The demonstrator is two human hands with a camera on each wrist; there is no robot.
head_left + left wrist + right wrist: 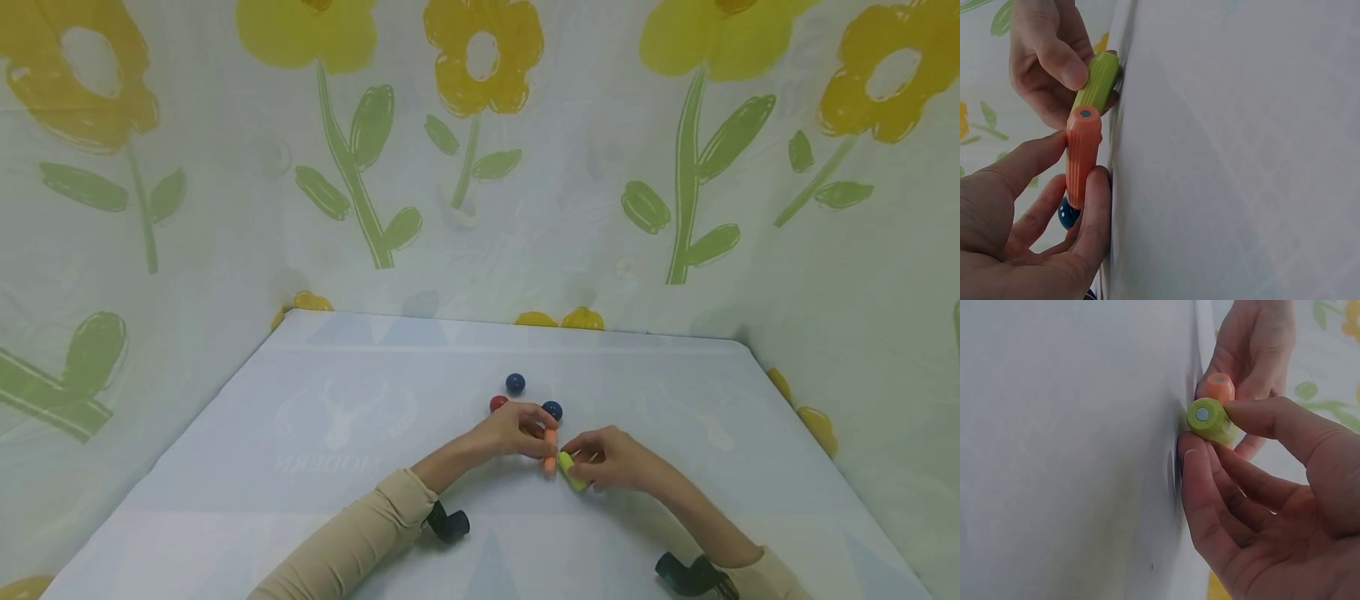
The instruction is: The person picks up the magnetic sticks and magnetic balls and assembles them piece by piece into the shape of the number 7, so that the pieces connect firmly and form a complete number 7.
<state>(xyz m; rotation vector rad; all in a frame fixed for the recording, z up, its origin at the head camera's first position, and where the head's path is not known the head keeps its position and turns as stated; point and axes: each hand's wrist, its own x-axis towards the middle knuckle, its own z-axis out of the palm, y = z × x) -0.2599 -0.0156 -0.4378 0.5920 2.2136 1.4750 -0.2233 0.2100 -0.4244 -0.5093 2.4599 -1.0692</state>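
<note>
My left hand [510, 433] pinches an orange magnetic stick [551, 462] between thumb and fingers. The stick has ribbed sides and a small metal disc in its end, plain in the left wrist view. Close on its right, my right hand [618, 462] pinches a similar yellow-green magnetic stick [1213, 422], which is tilted. The two sticks nearly meet; I cannot tell whether they touch. Just beyond the left hand are a dark blue ball [552, 410] and a red ball [498, 403], the red one partly hidden by that hand. Another dark blue ball [515, 383] sits farther back.
Both hands work low over a white table [225, 467] with faint printed patterns. A flower-printed curtain [525, 242] surrounds its back and sides. Black wrist-worn devices [450, 525] show beneath the forearms.
</note>
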